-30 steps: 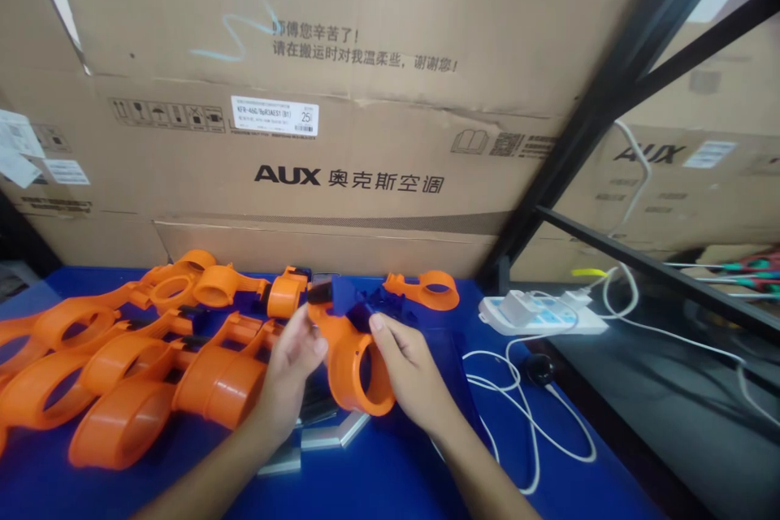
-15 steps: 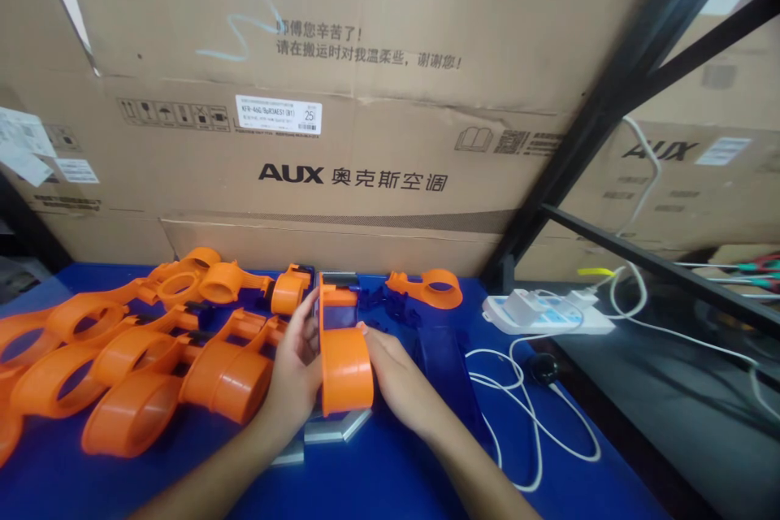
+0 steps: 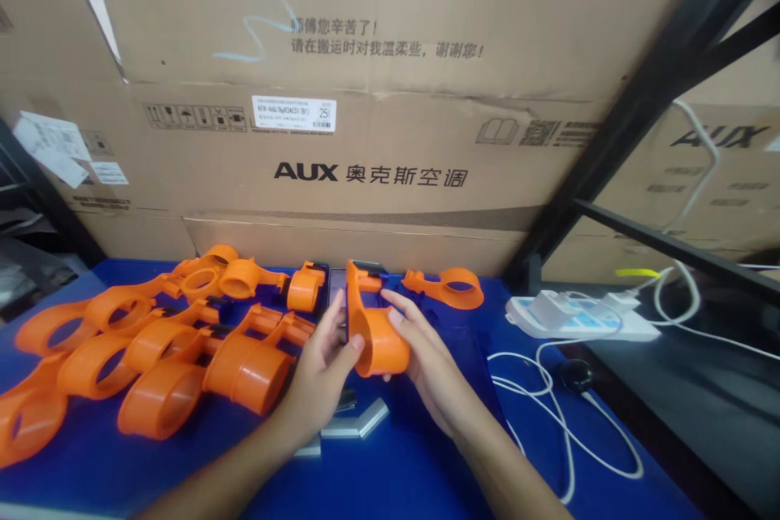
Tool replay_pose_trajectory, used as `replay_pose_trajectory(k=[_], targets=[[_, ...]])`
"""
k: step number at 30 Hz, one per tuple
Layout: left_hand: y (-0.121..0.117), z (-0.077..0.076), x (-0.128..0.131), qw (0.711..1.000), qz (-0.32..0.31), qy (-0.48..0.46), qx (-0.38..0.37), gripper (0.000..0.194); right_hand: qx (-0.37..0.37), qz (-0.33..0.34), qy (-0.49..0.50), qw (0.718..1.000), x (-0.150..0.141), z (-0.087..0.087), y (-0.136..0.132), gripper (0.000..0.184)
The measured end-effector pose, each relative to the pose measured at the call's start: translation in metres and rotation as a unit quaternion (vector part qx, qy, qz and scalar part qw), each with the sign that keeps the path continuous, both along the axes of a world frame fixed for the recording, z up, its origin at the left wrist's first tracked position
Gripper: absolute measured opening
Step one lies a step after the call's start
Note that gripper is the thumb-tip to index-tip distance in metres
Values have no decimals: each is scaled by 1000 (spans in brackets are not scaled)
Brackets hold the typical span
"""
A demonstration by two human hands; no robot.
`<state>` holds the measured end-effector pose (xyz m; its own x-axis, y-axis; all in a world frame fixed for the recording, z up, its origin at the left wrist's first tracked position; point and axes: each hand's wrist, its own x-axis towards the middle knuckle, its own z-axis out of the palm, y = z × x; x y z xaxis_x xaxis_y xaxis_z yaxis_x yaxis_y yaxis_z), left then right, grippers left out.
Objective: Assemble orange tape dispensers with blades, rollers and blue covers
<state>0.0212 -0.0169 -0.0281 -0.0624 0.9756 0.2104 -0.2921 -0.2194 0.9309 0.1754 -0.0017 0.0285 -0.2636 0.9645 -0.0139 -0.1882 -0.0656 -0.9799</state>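
Between my two hands is an orange plastic tape dispenser [image 3: 382, 344], its round drum toward me and its narrow arm pointing away. My left hand [image 3: 326, 361] closes on its left side, with the thumb on the drum's edge. On the other side, the fingers of my right hand [image 3: 426, 349] curl against the drum. A dark piece sits at the far end of the arm. Silver metal strips [image 3: 355, 424] lie on the blue table under and in front of the hands. Beyond the right hand rests a loose orange ring piece [image 3: 448, 288].
Several orange tape dispensers [image 3: 164, 402] are spread over the left of the blue table [image 3: 244, 471]. A white power strip [image 3: 578, 317] with plugs and looped white cables [image 3: 566, 431] lies at right. Behind stand a large cardboard box [image 3: 378, 130] and a black rack post [image 3: 609, 130].
The tape dispenser has been turned a little and tilted, showing more of its side. My left thumb now presses on the drum. The whole view has shifted slightly left.
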Motion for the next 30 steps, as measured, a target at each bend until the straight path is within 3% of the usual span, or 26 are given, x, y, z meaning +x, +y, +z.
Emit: replay_pose_trajectory(k=[3,6,8,10,12,14,15,18,21,25,30], targets=[[-16,10,-6,989,35,134,42,69,12,-19,7,1000,2,0,5,61],[-33,34,-33,941,73,309,121,70,27,-21,-2,999,3,0,6,57],[-37,52,-64,887,101,425,151,65,27,-19,-7,999,2,0,5,56],[-35,64,-103,822,184,523,127,52,23,-17,-14,999,2,-1,4,57],[-28,66,-140,750,241,610,85,44,27,-12,-21,999,2,-2,4,56],[-21,60,-169,712,237,659,40,45,38,6,-29,999,2,-2,4,52],[-18,54,-178,719,206,664,11,46,44,19,-34,998,2,-2,4,50],[-11,40,-189,805,117,579,-53,37,47,58,-43,996,1,-2,4,45],[-7,35,-185,874,93,472,-67,29,22,95,-33,995,-2,-3,4,43],[-2,42,-181,919,112,372,-66,24,-27,157,-30,987,-9,-4,3,44],[-6,55,-181,950,123,279,-71,28,-51,216,-48,974,-19,-8,0,44]])
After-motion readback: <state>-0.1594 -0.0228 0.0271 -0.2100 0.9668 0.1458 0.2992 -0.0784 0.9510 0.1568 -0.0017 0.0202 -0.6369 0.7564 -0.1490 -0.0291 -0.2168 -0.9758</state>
